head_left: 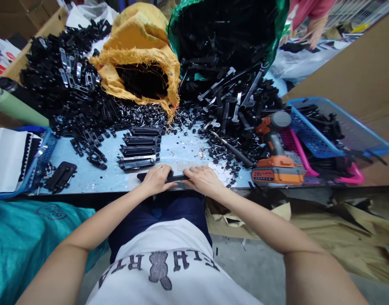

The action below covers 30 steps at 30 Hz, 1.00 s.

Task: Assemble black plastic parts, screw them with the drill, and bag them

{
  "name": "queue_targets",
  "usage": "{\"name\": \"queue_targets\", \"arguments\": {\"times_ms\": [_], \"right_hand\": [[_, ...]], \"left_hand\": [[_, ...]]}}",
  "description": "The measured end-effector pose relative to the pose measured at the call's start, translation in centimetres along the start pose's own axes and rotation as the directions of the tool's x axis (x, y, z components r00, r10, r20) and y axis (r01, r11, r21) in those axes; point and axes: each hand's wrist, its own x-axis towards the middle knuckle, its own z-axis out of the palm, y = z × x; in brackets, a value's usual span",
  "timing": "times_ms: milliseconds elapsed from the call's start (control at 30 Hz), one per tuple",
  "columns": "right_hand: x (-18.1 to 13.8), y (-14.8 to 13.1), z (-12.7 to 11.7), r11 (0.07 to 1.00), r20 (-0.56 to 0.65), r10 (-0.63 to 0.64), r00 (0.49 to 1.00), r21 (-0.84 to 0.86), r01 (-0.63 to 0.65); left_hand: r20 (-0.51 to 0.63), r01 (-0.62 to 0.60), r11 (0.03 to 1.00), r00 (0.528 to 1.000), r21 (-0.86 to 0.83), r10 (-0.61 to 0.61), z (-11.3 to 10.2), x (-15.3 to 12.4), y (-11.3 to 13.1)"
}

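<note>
At the table's front edge, my left hand (156, 179) is closed around a long black plastic part (178, 178), whose dark end sticks out on the left. My right hand (203, 179) grips the other end of the same part, with fingers and thumb pressed on it. Its exact kind is hidden by my fingers. Just beyond my left hand lies a neat row of similar long black parts (140, 146), the nearest with a silvery strip. Right of my right hand are white round discs (220, 171) and small black-headed screws (224, 154).
An orange cordless drill (273, 148) stands at right beside a blue basket (324, 131) and a pink basket (298, 148). Behind are a yellow sack (134, 34), a green bag (177, 29) and a heap of black parts (67, 76). Another person's hand (317, 31) is at far right.
</note>
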Motion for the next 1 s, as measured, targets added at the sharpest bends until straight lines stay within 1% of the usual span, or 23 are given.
{"name": "queue_targets", "arguments": {"times_ms": [67, 133, 167, 233, 300, 333, 367, 400, 433, 500, 533, 567, 600, 633, 667, 700, 733, 767, 800, 833, 867, 900, 1000], "right_hand": [[-0.4, 0.5, 1.8, 0.999, -0.015, 0.036, 0.999, 0.039, -0.035], [-0.8, 0.8, 3.4, 0.995, -0.041, 0.056, 0.998, 0.084, -0.052], [-1.0, 0.9, 4.1, 0.993, -0.054, 0.056, 0.997, 0.108, -0.050], [-1.2, 1.1, 4.8, 0.989, -0.076, 0.025, 0.997, 0.147, -0.013], [-1.2, 1.6, 4.8, 0.985, -0.085, -0.012, 0.996, 0.168, 0.026], [-1.0, 2.2, 4.6, 0.986, -0.087, 0.001, 0.996, 0.165, 0.013], [-0.8, 2.9, 4.3, 0.988, -0.088, 0.050, 0.995, 0.151, -0.037], [-0.5, 3.8, 4.0, 0.984, -0.092, 0.136, 0.986, 0.126, -0.124], [-0.1, 4.8, 3.7, 0.968, -0.098, 0.243, 0.965, 0.094, -0.234], [0.8, 6.7, 3.4, 0.903, -0.101, 0.428, 0.898, 0.029, -0.428], [1.3, 7.6, 3.3, 0.873, -0.095, 0.485, 0.869, 0.005, -0.487], [1.8, 8.3, 3.2, 0.854, -0.082, 0.518, 0.851, -0.011, -0.521], [2.3, 8.8, 3.2, 0.843, -0.067, 0.536, 0.842, -0.018, -0.538], [2.8, 9.2, 3.3, 0.838, -0.051, 0.544, 0.837, -0.019, -0.546], [3.3, 9.4, 3.3, 0.831, -0.038, 0.554, 0.831, -0.016, -0.555], [3.7, 9.5, 3.3, 0.824, -0.030, 0.567, 0.823, -0.012, -0.567], [4.1, 9.5, 3.3, 0.815, -0.024, 0.579, 0.815, -0.010, -0.579], [4.4, 9.5, 3.2, 0.807, -0.023, 0.590, 0.807, -0.011, -0.590], [4.6, 9.4, 3.2, 0.800, -0.023, 0.600, 0.800, -0.016, -0.600], [4.8, 9.3, 3.2, 0.794, -0.024, 0.607, 0.794, -0.024, -0.608], [4.9, 9.2, 3.1, 0.790, -0.023, 0.612, 0.791, -0.033, -0.612], [4.9, 9.1, 3.1, 0.790, -0.021, 0.612, 0.791, -0.043, -0.612], [4.8, 9.1, 2.9, 0.803, -0.004, 0.593, 0.805, -0.070, -0.592]], "left_hand": [[0.060, 0.000, 1.000, 0.998, -0.014, 0.001, -0.1, 2.2, 0.4], [0.049, 0.005, 1.000, 0.999, -0.016, -0.004, -0.1, 5.9, 0.4], [0.015, 0.016, 1.000, 1.000, -0.001, -0.016, -0.1, 8.1, 0.3], [-0.047, 0.074, 0.994, 0.996, 0.078, -0.070, 0.1, 12.7, -0.3], [-0.042, 0.121, 0.987, 0.992, 0.103, -0.118, 0.6, 16.6, -0.8], [-0.036, 0.136, 0.986, 0.990, 0.098, -0.134, 0.8, 18.1, -0.9], [-0.030, 0.147, 0.986, 0.989, 0.084, -0.145, 1.0, 19.1, -0.9], [-0.030, 0.155, 0.986, 0.988, 0.066, -0.153, 1.2, 19.7, -0.9], [-0.033, 0.164, 0.985, 0.986, 0.051, -0.162, 1.2, 19.8, -0.7], [-0.060, 0.177, 0.984, 0.983, 0.036, -0.174, 0.6, 18.6, -0.4], [-0.103, 0.183, 0.983, 0.978, -0.010, -0.183, 0.0, 17.3, -0.4], [-0.157, 0.191, 0.978, 0.967, -0.088, -0.203, -0.7, 15.6, -0.4], [-0.233, 0.194, 0.954, 0.941, -0.230, -0.247, -1.5, 13.5, -0.6], [-0.291, 0.188, 0.885, 0.898, -0.425, -0.330, -2.3, 11.2, -0.9], [-0.286, 0.193, 0.763, 0.848, -0.617, -0.446, -3.1, 8.9, -1.3], [-0.237, 0.197, 0.608, 0.796, -0.769, -0.557, -3.8, 6.5, -1.8], [-0.180, 0.197, 0.461, 0.736, -0.865, -0.653, -4.2, 4.2, -2.3], [-0.115, 0.195, 0.333, 0.685, -0.923, -0.719, -4.4, 2.2, -2.7], [-0.058, 0.189, 0.233, 0.644, -0.954, -0.763, -4.4, 0.5, -3.0], [-0.016, 0.184, 0.163, 0.617, -0.969, -0.787, -4.2, -0.8, -3.3], [0.011, 0.176, 0.120, 0.603, -0.977, -0.798, -3.8, -1.8, -3.5], [0.022, 0.166, 0.096, 0.596, -0.981, -0.803, -3.4, -2.4, -3.6], [0.013, 0.148, 0.092, 0.587, -0.985, -0.809, -2.4, -2.9, -3.5]]}}
